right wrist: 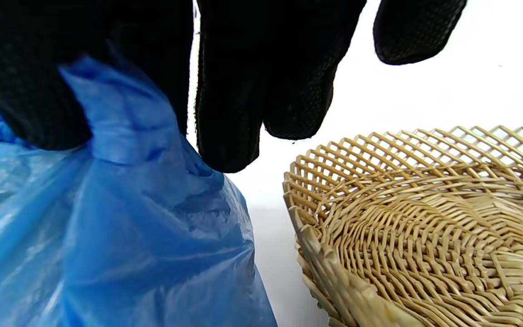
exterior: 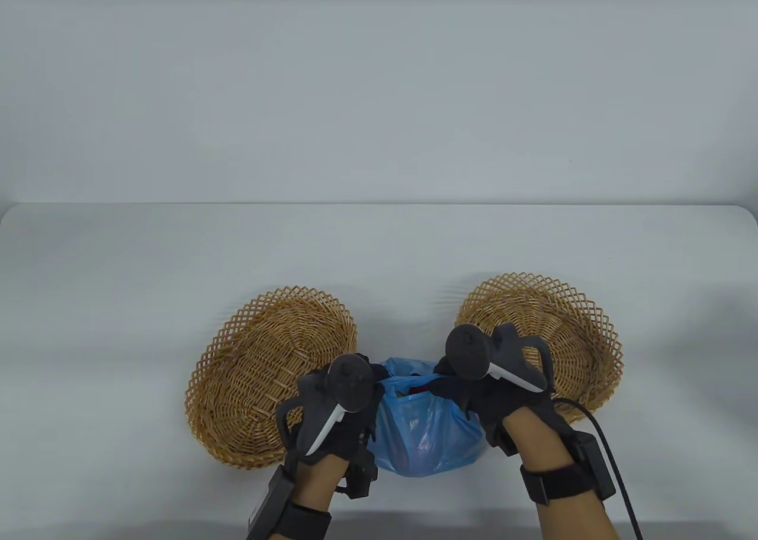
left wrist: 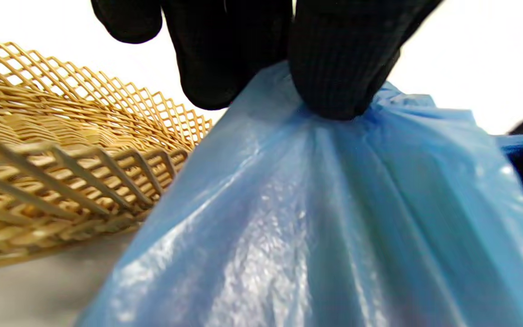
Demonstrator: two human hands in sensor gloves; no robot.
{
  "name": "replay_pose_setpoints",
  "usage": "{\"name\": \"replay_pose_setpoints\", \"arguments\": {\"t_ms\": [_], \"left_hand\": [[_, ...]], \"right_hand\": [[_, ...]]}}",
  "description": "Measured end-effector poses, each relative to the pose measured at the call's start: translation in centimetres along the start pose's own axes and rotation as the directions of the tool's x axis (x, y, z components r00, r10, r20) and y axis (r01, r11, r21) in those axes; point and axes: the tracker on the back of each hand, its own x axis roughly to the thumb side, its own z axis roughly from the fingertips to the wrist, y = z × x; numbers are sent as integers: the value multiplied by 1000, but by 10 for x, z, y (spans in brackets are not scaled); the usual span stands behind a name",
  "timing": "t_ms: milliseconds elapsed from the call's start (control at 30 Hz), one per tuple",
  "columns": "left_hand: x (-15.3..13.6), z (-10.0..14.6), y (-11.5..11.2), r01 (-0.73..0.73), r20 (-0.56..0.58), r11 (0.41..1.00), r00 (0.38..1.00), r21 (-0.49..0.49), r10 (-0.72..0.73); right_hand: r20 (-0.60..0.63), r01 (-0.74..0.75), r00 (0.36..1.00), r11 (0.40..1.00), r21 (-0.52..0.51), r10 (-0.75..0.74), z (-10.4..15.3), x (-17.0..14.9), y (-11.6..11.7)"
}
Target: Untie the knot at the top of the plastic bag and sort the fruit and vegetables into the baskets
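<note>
A blue plastic bag (exterior: 423,433) stands on the table between two wicker baskets. Its top is held apart, and something dark red shows in the mouth (exterior: 417,389). My left hand (exterior: 370,386) pinches the bag's left upper edge; the left wrist view shows gloved fingers (left wrist: 334,68) gripping the gathered blue plastic (left wrist: 334,218). My right hand (exterior: 444,386) pinches the right upper edge, with plastic (right wrist: 120,118) bunched between thumb and fingers (right wrist: 229,127) in the right wrist view. What else lies inside the bag is hidden.
A wicker basket (exterior: 266,374) sits left of the bag, another wicker basket (exterior: 545,327) to its right; both hold nothing visible. Each lies close to a hand, as the left basket (left wrist: 61,181) and right basket (right wrist: 425,236) show. A black cable (exterior: 610,445) trails from my right wrist.
</note>
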Motion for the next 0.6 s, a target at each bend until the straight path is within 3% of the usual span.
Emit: {"name": "replay_pose_setpoints", "arguments": {"t_ms": [167,333,467,600], "left_hand": [[-8,-3,3,-34,-9,999,999,-26,34],[-6,-3,-4,-193,57,972,978,-134,202],[6,-3,-8,-120,88,981,987,-153,135],[13,0,-10,4,54,997,999,-75,0]], "right_hand": [[-4,69,998,997,18,-69,0,-10,-3],[9,41,999,999,24,-41,1,-2,-3],[28,41,999,999,4,-41,3,4,-4],[47,20,999,1000,-1,-20,3,14,0]]}}
